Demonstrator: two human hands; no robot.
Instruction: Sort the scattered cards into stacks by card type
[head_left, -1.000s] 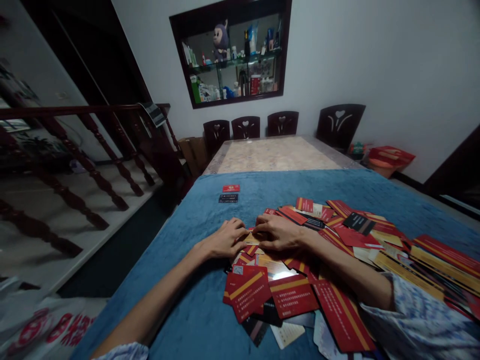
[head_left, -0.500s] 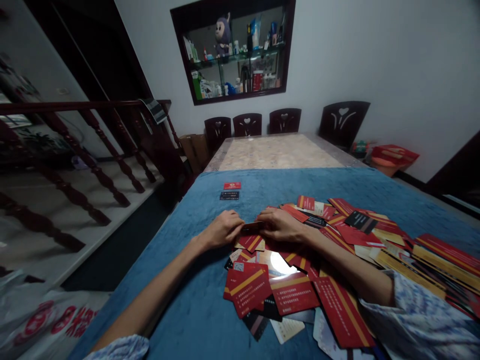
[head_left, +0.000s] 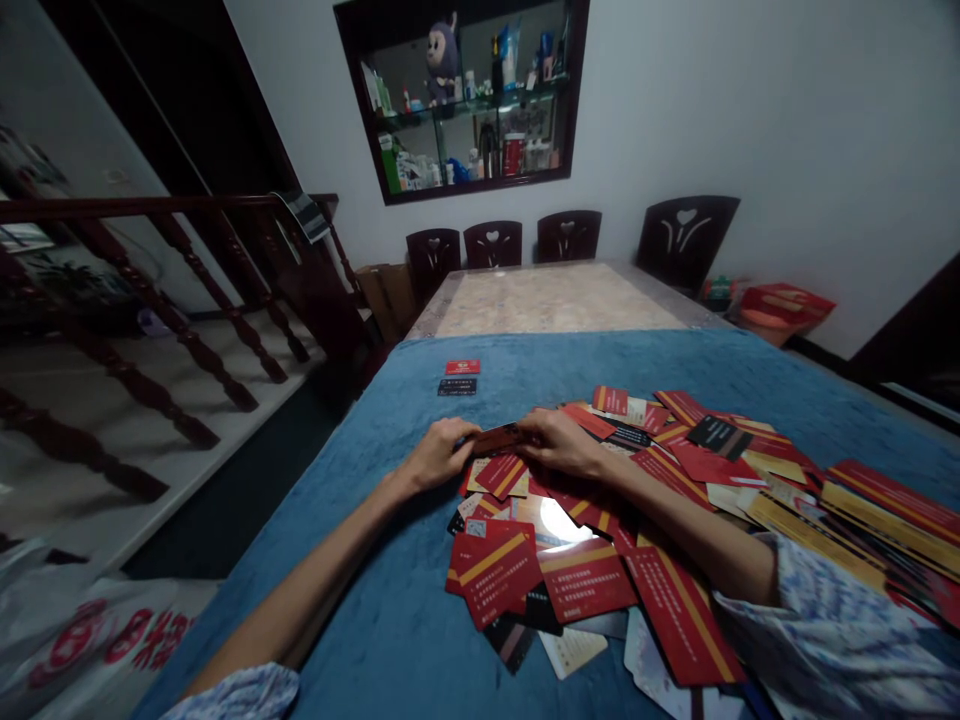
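Between my two hands a dark card (head_left: 496, 439) is held, tilted and seen at a low angle. My left hand (head_left: 441, 452) pinches its left end, and my right hand (head_left: 556, 441) grips its right end. Under and around my right hand lies a loose pile of red, black and cream cards; one red card with a yellow stripe (head_left: 501, 476) is just below the held one. Beyond my left hand, a red card (head_left: 463, 367) and a black card (head_left: 457, 387) lie flat, one behind the other.
A blue cloth (head_left: 337, 520) covers the near part of the table, with a bare stone-patterned top (head_left: 555, 300) beyond. More cards (head_left: 892, 510) spread to the right. A printed plastic bag (head_left: 90, 640) is at lower left, beside a wooden railing (head_left: 187, 205). Chairs (head_left: 568, 237) stand at the far end.
The held card has been raised a little and tipped, so more of its face shows between my hands. The hands have moved slightly, and the view has shifted a little.
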